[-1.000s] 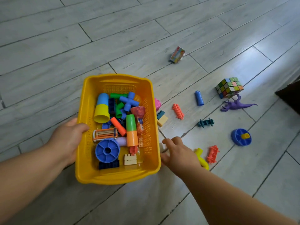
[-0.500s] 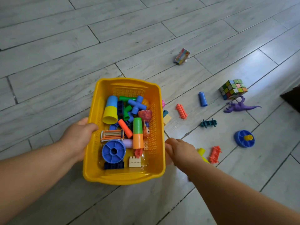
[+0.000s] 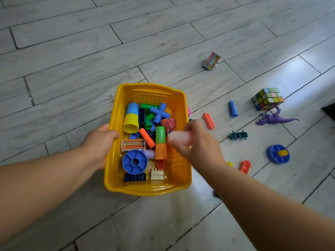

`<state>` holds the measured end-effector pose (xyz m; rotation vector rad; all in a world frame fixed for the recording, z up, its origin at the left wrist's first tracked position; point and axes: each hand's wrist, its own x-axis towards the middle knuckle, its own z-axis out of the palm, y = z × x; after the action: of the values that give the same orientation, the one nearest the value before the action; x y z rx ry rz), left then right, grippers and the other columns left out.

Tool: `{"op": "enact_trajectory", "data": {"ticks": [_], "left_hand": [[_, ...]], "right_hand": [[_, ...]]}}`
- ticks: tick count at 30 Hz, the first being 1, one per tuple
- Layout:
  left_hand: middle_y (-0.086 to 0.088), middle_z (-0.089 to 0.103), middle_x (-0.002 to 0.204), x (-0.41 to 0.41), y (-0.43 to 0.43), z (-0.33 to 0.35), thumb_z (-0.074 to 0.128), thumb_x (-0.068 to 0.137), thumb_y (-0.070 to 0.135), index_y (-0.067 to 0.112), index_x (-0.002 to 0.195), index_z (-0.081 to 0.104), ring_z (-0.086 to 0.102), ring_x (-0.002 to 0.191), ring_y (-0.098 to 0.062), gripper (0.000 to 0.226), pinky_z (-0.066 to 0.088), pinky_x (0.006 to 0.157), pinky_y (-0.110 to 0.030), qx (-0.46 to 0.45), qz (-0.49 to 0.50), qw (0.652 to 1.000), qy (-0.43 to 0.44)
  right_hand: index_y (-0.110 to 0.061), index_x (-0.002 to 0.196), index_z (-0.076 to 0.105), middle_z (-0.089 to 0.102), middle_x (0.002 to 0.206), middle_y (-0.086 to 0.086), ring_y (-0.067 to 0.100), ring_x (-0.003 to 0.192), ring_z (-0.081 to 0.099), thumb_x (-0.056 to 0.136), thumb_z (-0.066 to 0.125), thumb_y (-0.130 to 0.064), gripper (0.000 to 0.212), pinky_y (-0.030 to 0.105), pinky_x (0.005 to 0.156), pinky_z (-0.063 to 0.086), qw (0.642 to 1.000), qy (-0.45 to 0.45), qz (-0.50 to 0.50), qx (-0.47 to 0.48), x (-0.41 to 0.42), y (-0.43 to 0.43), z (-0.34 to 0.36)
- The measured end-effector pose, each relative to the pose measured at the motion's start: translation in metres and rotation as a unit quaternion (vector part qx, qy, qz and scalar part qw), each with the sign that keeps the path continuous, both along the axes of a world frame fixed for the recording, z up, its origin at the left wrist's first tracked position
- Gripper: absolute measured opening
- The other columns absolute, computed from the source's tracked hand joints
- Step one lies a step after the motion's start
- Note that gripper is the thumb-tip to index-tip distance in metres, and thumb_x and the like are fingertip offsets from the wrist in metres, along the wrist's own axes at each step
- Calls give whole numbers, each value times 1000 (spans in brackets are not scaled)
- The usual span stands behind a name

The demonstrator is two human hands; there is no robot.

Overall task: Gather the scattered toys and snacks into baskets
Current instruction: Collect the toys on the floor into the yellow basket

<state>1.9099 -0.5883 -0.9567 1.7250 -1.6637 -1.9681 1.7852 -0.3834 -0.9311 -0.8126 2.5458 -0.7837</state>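
Grips the left rim of the yellow basket (image 3: pixel 145 192) with the left hand (image 3: pixel 101 142), thumb hooked over the edge, forearm coming in from the lower left. Holds the right hand (image 3: pixel 199 144) over the basket's right wall at mid-frame, motion-blurred, fingers curled and seemingly pinching a pale piece (image 3: pixel 178 137). Basket at frame centre on the grey plank floor (image 3: pixel 72 51), packed with a blue wheel (image 3: pixel 135 162), a blue-and-yellow cup (image 3: pixel 130 117), a green-and-orange tube (image 3: pixel 160 144) and smaller blocks. Scattered to the right, clear of the basket: puzzle cube (image 3: pixel 267 98), purple dinosaur (image 3: pixel 275 119) just below it, blue disc with yellow peg (image 3: pixel 278 153), small colourful carton (image 3: pixel 212 61) higher up, blue cylinder (image 3: pixel 233 108), orange spiked piece (image 3: pixel 209 121) just beside the right hand, dark teal connector (image 3: pixel 239 135), red piece (image 3: pixel 245 166) beside the right forearm.
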Motion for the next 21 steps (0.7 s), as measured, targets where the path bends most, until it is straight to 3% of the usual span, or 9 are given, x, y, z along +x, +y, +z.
{"op": "enact_trajectory", "data": {"ticks": [2,4,8,10,12,15,18,21], "left_hand": [[-21,72,96,-2,0,1,50,95,7,24,99,65,69,88,-41,23,54,83,-63,3,2,1000,3],[-21,72,96,-2,1,1,51,94,8,24,103,66,70,88,-41,24,54,82,-64,4,-3,1000,3],[-20,72,97,-2,4,0,51,96,9,23,113,64,70,85,-38,25,56,79,-58,11,-7,1000,9],[-19,72,96,-3,7,-1,51,97,8,22,116,62,70,84,-36,26,57,75,-53,17,-14,1000,10],[-18,71,95,-4,10,-2,50,97,8,22,116,61,69,82,-35,26,56,73,-49,20,-20,1000,13],[-19,71,93,-7,16,-2,49,97,8,22,114,60,67,79,-35,25,56,74,-50,24,-30,999,14],[-19,71,88,-11,24,-2,49,97,8,21,110,61,65,77,-35,22,56,73,-49,26,-31,999,16],[-11,73,69,-14,29,-2,48,97,7,20,99,63,67,65,-30,19,58,59,-43,30,-26,999,20]], "right_hand": [[-22,111,49,56,101,1,21,96,53,79,60,-56,49,33,77,42,978,45,176,105,16,-9,-4],[-19,114,47,59,106,5,24,104,49,83,56,-53,47,35,82,39,945,108,260,169,28,-13,-20],[-22,115,49,65,105,5,26,109,48,87,49,-51,40,40,88,34,927,150,278,201,30,-13,-34],[-20,103,56,66,93,4,25,99,51,87,51,-53,37,39,82,37,940,146,280,132,24,-10,-31],[-18,86,56,61,77,1,22,83,51,87,54,-54,36,36,70,43,963,170,207,22,15,0,-28],[-22,98,54,56,91,-7,12,88,49,90,55,-46,25,29,74,45,995,98,-5,-4,-17,26,-27],[-28,127,42,51,123,-4,14,103,54,90,58,-40,41,33,85,50,982,-3,-119,145,-49,73,-46],[-31,137,32,42,133,1,24,115,50,86,62,-44,60,40,88,50,944,-65,-89,312,-56,110,-68]]}}
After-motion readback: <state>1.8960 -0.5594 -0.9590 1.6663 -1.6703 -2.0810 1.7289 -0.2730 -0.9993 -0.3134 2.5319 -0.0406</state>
